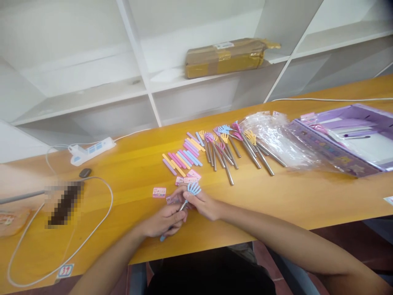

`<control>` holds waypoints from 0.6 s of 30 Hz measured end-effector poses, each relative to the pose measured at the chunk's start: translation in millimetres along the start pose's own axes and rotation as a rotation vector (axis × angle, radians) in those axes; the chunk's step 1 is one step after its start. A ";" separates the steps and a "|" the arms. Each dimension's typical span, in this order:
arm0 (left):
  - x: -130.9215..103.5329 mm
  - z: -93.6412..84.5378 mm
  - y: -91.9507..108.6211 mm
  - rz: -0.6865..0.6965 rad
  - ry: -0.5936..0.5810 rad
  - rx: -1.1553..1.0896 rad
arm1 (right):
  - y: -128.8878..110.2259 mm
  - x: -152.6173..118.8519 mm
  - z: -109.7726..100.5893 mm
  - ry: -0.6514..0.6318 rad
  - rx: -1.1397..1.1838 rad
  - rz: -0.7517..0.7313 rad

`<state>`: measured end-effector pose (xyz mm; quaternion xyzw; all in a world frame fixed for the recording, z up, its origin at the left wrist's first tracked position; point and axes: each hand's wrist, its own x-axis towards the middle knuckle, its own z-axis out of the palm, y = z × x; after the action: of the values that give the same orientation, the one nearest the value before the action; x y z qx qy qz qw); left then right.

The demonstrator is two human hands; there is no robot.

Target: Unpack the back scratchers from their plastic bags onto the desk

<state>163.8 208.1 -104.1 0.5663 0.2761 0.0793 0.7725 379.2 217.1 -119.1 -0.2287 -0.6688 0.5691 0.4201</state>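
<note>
A back scratcher with a light-blue claw head [193, 188] and a metal rod is in both of my hands, slanting from upper right to lower left. My left hand [167, 221] wraps round its lower part, and a blue end pokes out below the fist. Just under the claw, my right hand [204, 203] grips the neck with the thumb on top. Small pink printed cards [159, 192] lie beside and partly under my hands. Beyond them are rows of pastel handle sleeves [184, 159]. Several metal-rod back scratchers [226, 153] with coloured claws lie to their right.
Clear plastic bags [278, 139] are heaped beside a purple box [330, 151] on the right. To the left are a power strip [92, 150], a looping white cable [112, 200] and a small black object [85, 173]. A taped carton [225, 59] sits on the shelf behind.
</note>
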 end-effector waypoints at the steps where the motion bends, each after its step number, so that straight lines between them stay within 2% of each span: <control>1: 1.9 1.7 -0.8 0.012 -0.016 -0.017 | -2.5 0.8 1.1 0.023 -0.037 -0.008; 6: 5.4 3.7 -1.6 0.014 -0.021 -0.079 | -8.6 3.8 -8.0 0.163 -0.060 0.021; 8: 4.3 2.4 -1.0 -0.029 0.009 -0.074 | -11.7 3.6 -22.1 0.245 -0.039 0.040; 10: 2.3 1.1 0.0 -0.080 0.022 -0.046 | -21.0 1.9 -48.1 0.356 -0.018 0.064; 12: 0.5 0.3 0.8 -0.124 0.013 -0.020 | -40.8 -3.1 -89.3 0.508 -0.002 0.076; 14: -0.2 0.5 1.0 -0.135 -0.013 -0.001 | -72.1 -14.0 -144.8 0.731 0.015 0.042; 16: 0.7 1.8 0.7 -0.109 -0.041 0.037 | -110.1 -32.1 -207.7 1.033 0.028 -0.069; 18: 3.0 4.4 0.8 -0.088 -0.061 0.106 | -146.2 -55.6 -266.8 1.195 -0.108 -0.189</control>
<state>168.7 206.0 -103.5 0.5957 0.2811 0.0131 0.7523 654.0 289.1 3.4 -0.4691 -0.3628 0.2676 0.7594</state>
